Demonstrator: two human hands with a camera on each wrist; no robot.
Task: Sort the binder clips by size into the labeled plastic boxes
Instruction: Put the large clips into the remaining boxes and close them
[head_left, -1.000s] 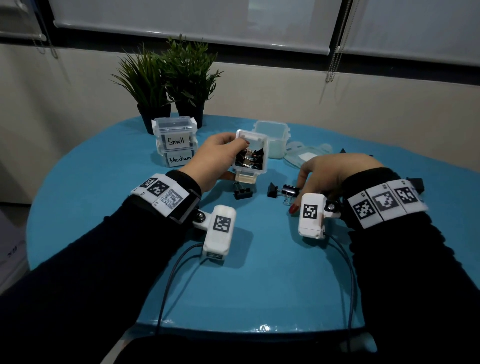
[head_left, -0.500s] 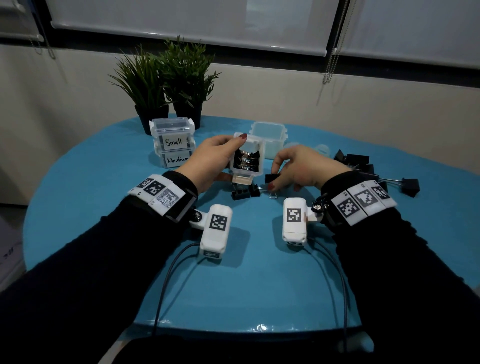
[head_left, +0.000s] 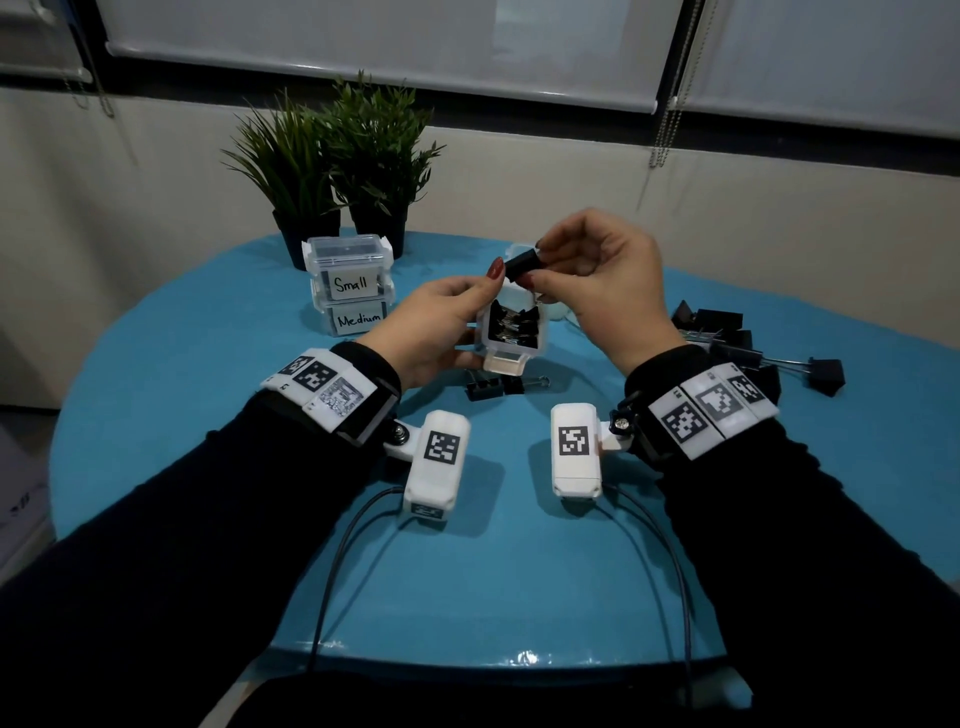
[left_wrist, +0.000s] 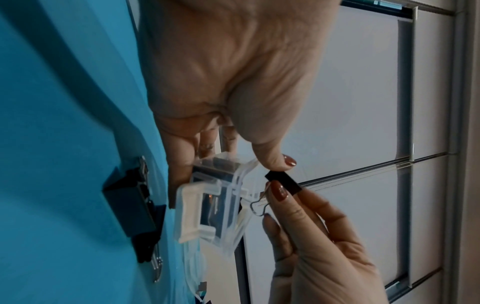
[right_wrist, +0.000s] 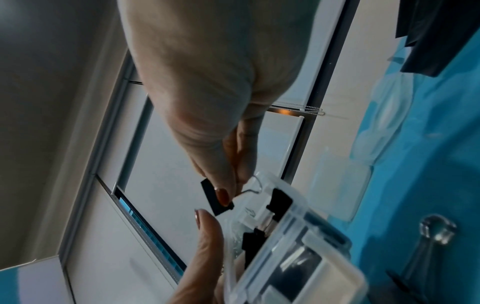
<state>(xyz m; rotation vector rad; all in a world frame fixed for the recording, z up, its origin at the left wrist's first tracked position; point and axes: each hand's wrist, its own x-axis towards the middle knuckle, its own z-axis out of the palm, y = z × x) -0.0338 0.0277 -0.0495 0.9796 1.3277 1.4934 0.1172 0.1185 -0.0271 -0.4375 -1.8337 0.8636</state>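
My left hand (head_left: 441, 325) holds an open clear plastic box (head_left: 514, 332) tilted above the blue table; several black binder clips lie inside it. My right hand (head_left: 597, 280) pinches a black binder clip (head_left: 522, 264) by thumb and fingers just over the box's far rim. The left wrist view shows that clip (left_wrist: 284, 183) beside the box's rim (left_wrist: 233, 185), and the right wrist view shows the clip (right_wrist: 215, 197) above the box (right_wrist: 291, 236). Two closed boxes, labelled Small (head_left: 349, 267) and Medium (head_left: 356, 317), are stacked at the back left.
A pile of larger black binder clips (head_left: 727, 338) lies on the table at the right. Two small clips (head_left: 493, 387) lie under the held box. Two potted plants (head_left: 337, 171) stand behind the stacked boxes. Wrist cameras and cables hang near the table's front edge.
My right hand has lifted a black clip from the table and carried it up over the open box. The left hand has kept the box, tilting it slightly.
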